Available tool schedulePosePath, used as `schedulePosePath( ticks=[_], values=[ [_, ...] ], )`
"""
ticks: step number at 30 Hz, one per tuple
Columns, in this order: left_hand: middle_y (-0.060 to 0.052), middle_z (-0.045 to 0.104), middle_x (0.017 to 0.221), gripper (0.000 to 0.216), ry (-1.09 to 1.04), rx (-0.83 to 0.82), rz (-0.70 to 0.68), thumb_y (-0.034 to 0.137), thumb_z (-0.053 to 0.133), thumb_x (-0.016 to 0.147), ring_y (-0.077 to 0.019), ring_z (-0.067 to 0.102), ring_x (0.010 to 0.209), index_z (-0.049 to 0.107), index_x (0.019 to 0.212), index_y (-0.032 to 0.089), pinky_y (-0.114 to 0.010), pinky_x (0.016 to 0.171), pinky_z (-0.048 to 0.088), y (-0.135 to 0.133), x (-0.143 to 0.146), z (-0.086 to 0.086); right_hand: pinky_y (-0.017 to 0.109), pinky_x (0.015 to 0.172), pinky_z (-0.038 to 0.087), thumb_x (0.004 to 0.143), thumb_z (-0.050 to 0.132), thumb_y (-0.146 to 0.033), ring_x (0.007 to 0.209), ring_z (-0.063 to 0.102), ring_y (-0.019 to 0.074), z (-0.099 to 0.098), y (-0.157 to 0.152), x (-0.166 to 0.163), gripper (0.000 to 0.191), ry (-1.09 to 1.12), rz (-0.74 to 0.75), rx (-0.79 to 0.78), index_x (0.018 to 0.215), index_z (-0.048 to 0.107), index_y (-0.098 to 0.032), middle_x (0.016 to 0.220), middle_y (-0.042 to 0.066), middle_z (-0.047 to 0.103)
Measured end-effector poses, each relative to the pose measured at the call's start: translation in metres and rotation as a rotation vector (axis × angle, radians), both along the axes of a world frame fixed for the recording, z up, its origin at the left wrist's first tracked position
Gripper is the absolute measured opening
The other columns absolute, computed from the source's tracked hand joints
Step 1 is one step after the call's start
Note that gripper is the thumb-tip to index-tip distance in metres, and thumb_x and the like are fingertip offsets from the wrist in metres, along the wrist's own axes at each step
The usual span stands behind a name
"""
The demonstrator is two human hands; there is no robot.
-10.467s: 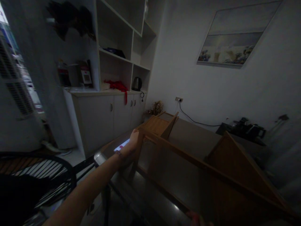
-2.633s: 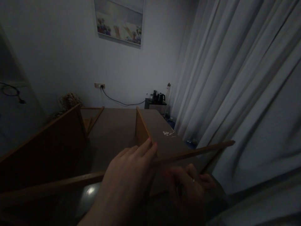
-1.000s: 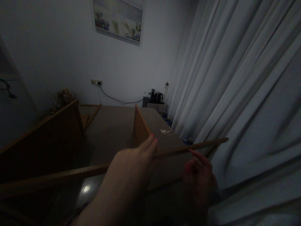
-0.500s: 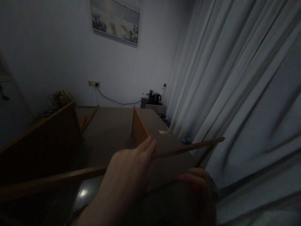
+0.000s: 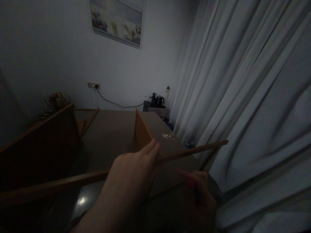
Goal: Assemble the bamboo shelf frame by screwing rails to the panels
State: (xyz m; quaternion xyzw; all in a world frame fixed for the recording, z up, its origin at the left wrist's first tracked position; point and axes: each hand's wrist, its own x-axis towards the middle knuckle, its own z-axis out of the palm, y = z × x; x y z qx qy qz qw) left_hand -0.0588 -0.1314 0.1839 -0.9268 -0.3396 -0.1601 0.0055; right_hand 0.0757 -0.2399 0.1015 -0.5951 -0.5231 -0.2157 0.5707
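Note:
My left hand [image 5: 131, 171] is closed over a long wooden rail [image 5: 191, 151], where the edge of an upright wooden panel [image 5: 142, 131] meets it. Its fingertips press on the joint, and the palm hides part of the rail. Lower right, in deep shade, is my right hand [image 5: 200, 191], on the near side of the rail. Its index finger points toward the rail while the other fingers curl in; anything small between them is too dark to make out. A larger wooden panel [image 5: 43, 132] stands at the left, belonging to the same frame.
Beneath the frame spreads a brown tabletop [image 5: 111, 129] with pale worn patches [image 5: 168, 136]. Grey-white curtains [image 5: 243, 97] hang close on the right. Dried plant stuff [image 5: 57, 101] lies at the far left. A small cabinet [image 5: 156, 110] with a black kettle [image 5: 159, 100] stands at the back.
My right hand has shifted slightly left, and its index finger is now straighter. The left hand keeps its place on the joint. The whole view has drifted a little.

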Motion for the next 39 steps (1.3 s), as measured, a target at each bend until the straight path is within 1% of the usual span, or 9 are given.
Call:
schedulePosePath(
  ticks=[9, 13, 16, 20, 24, 29, 33, 36, 39],
  values=[
    [0.0, 0.041, 0.146, 0.054, 0.039, -0.055, -0.002, 0.019, 0.055, 0.087, -0.0242, 0.07, 0.096, 0.046, 0.139, 0.028, -0.038, 0.085, 0.06, 0.001, 0.001, 0.003, 0.026, 0.064, 0.037, 0.095, 0.051, -0.036, 0.074, 0.045, 0.0153, -0.011, 0.019, 0.0, 0.022, 0.029, 0.041, 0.135, 0.1, 0.071, -0.028, 0.066, -0.001, 0.049],
    [0.001, 0.044, 0.144, 0.051, 0.017, -0.046, 0.001, 0.02, 0.055, 0.087, -0.025, 0.071, 0.094, 0.049, 0.137, 0.028, -0.04, 0.083, 0.061, 0.001, 0.0, 0.0, 0.026, 0.061, 0.038, 0.092, 0.055, -0.043, 0.069, 0.048, 0.0147, -0.028, 0.035, 0.005, 0.026, 0.21, 0.013, 0.225, 0.083, 0.072, -0.026, 0.065, -0.001, 0.055],
    [0.001, 0.044, 0.144, 0.051, 0.021, -0.05, 0.004, 0.02, 0.055, 0.087, -0.0253, 0.071, 0.093, 0.048, 0.137, 0.029, -0.041, 0.082, 0.061, 0.001, 0.0, -0.001, 0.027, 0.062, 0.039, 0.09, 0.054, -0.049, 0.066, 0.052, 0.0143, -0.041, 0.038, 0.005, 0.032, 0.424, 0.001, 0.25, 0.083, 0.071, -0.023, 0.068, 0.0, 0.06],
    [0.002, 0.044, 0.144, 0.052, 0.017, -0.024, -0.006, 0.022, 0.057, 0.086, -0.0256, 0.071, 0.092, 0.048, 0.137, 0.029, -0.04, 0.077, 0.062, 0.002, -0.001, -0.001, 0.029, 0.067, 0.043, 0.09, 0.049, -0.056, 0.075, 0.059, 0.0163, -0.067, 0.035, -0.001, 0.04, 0.697, 0.02, 0.202, 0.094, 0.068, -0.021, 0.082, 0.003, 0.066],
    [0.002, 0.045, 0.143, 0.048, 0.013, -0.004, -0.004, 0.025, 0.056, 0.087, -0.0259, 0.071, 0.091, 0.051, 0.135, 0.029, -0.038, 0.073, 0.063, 0.003, 0.0, -0.003, 0.03, 0.073, 0.046, 0.088, 0.046, -0.06, 0.086, 0.062, 0.0181, -0.103, 0.035, 0.004, 0.048, 0.923, -0.122, 0.12, 0.105, 0.066, -0.02, 0.096, 0.006, 0.068],
    [0.0, 0.046, 0.143, 0.05, 0.015, 0.013, -0.008, 0.023, 0.056, 0.087, -0.0248, 0.071, 0.09, 0.049, 0.136, 0.029, -0.037, 0.076, 0.062, 0.002, -0.001, -0.003, 0.03, 0.069, 0.048, 0.079, 0.057, -0.064, 0.076, 0.064, 0.0197, -0.132, 0.026, 0.024, 0.053, 0.973, -0.121, -0.023, 0.093, 0.071, -0.014, 0.083, 0.007, 0.07],
    [0.0, 0.046, 0.143, 0.049, 0.011, 0.011, -0.007, 0.022, 0.055, 0.087, -0.0255, 0.071, 0.091, 0.051, 0.135, 0.028, -0.037, 0.076, 0.062, 0.001, -0.002, -0.002, 0.028, 0.068, 0.048, 0.083, 0.057, -0.059, 0.076, 0.063, 0.0182, -0.119, 0.013, 0.021, 0.045, 0.805, -0.093, -0.099, 0.091, 0.07, -0.016, 0.082, 0.005, 0.068],
    [0.0, 0.046, 0.143, 0.05, 0.005, 0.011, -0.011, 0.021, 0.054, 0.087, -0.0253, 0.071, 0.092, 0.05, 0.136, 0.028, -0.038, 0.078, 0.062, 0.001, -0.001, -0.002, 0.026, 0.064, 0.045, 0.091, 0.052, -0.045, 0.074, 0.059, 0.0157, -0.087, 0.006, 0.008, 0.03, 0.566, -0.072, -0.022, 0.087, 0.069, -0.02, 0.079, 0.003, 0.064],
    [-0.001, 0.047, 0.143, 0.049, 0.005, 0.009, -0.016, 0.023, 0.054, 0.087, -0.0254, 0.071, 0.092, 0.05, 0.136, 0.027, -0.037, 0.076, 0.062, 0.001, -0.001, -0.002, 0.027, 0.071, 0.042, 0.093, 0.052, -0.033, 0.081, 0.054, 0.0166, -0.048, 0.002, -0.006, 0.02, 0.162, -0.035, 0.073, 0.092, 0.07, -0.025, 0.079, 0.001, 0.065]
  ],
)
